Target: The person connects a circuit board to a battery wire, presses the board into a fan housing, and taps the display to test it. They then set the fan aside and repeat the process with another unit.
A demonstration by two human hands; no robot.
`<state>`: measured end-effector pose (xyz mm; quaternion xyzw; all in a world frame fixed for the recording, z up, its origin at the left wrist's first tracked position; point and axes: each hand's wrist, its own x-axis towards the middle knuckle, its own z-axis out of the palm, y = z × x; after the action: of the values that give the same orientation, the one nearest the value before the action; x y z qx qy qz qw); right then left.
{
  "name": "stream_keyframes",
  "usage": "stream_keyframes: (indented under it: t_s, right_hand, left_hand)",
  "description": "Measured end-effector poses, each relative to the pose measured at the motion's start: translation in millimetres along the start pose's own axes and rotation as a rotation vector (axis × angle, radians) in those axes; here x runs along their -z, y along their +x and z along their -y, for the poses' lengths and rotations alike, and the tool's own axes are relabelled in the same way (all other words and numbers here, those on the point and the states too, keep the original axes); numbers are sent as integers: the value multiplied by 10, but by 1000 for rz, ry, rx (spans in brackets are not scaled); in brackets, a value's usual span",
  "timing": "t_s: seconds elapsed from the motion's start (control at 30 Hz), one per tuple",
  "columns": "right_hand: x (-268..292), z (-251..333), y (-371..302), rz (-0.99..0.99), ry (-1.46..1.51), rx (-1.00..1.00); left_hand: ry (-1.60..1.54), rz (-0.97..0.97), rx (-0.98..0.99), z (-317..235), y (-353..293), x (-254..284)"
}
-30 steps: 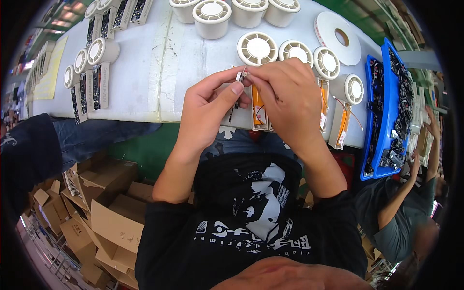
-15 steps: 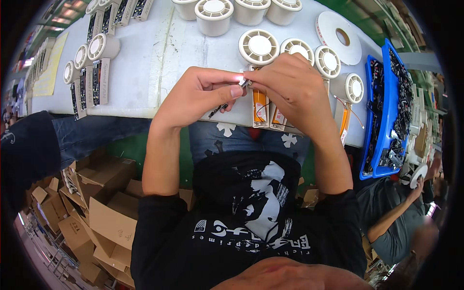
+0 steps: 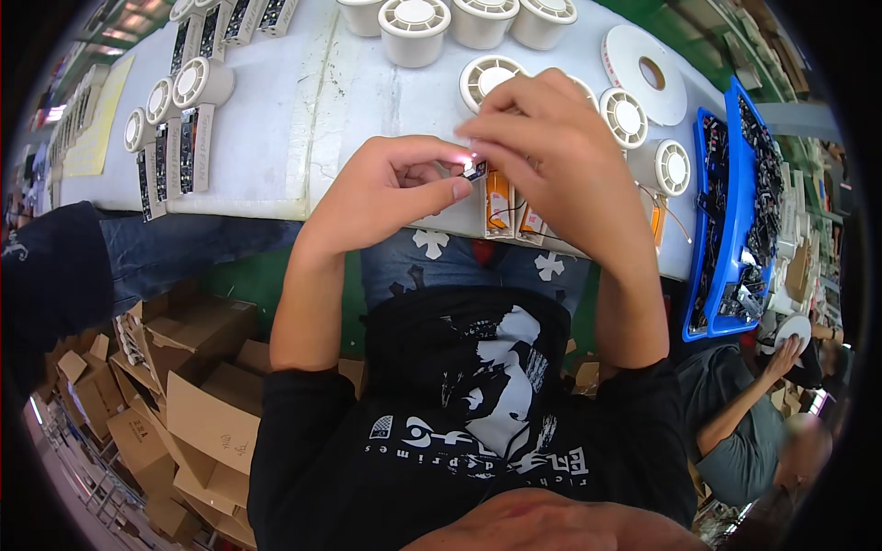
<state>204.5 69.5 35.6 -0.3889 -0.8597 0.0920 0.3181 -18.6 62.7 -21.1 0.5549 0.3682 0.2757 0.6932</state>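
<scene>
Between the thumb and fingers of my left hand (image 3: 395, 188) is a small dark circuit board (image 3: 475, 171). A bright pinkish-white light glows at its upper edge. My right hand (image 3: 551, 151) hovers just above and to the right of the board. Its fingers are bent and a little apart, the fingertips slightly blurred, and nothing shows between them. Below that hand, orange battery packs (image 3: 499, 204) with thin dark wires sit in white housings at the table's near edge. Round white vented heads (image 3: 491, 78) stand just behind, partly covered by my right hand.
A white tape roll (image 3: 617, 55) lies at the far right. Blue trays (image 3: 732, 303) of dark small parts stand along the right edge. Several assembled units (image 3: 195, 151) with exposed boards lie at the left. Cardboard boxes (image 3: 211, 418) fill the floor. A co-worker (image 3: 740, 432) is at right, another person's sleeve at left.
My right fingers have come off the board and lifted up slightly. The left hand has shifted a little right, and the board has turned in its grip. The co-worker's white disc has moved up.
</scene>
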Motion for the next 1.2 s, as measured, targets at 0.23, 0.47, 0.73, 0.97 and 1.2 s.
stream_keyframes:
  t_s: [0.23,0.47,0.73,0.97,1.2]
  right_hand:
    - [-4,-7,-85,2,174,-228]
    - [-145,23,-104,-92,92,-147]
    - [-198,98,-142,-154,-167,-85]
    - [-160,66,-106,-88,-289,6]
    - [-72,-61,-35,-21,-35,86]
  left_hand:
    - [-324,-104,-27,2,-17,-75]
    - [-381,-187,-49,21,-9,-166]
    - [-362,-275,-74,15,16,-262]
    - [-233,-334,-94,6,-8,-231]
    - [-258,-121,-43,13,-12,-22]
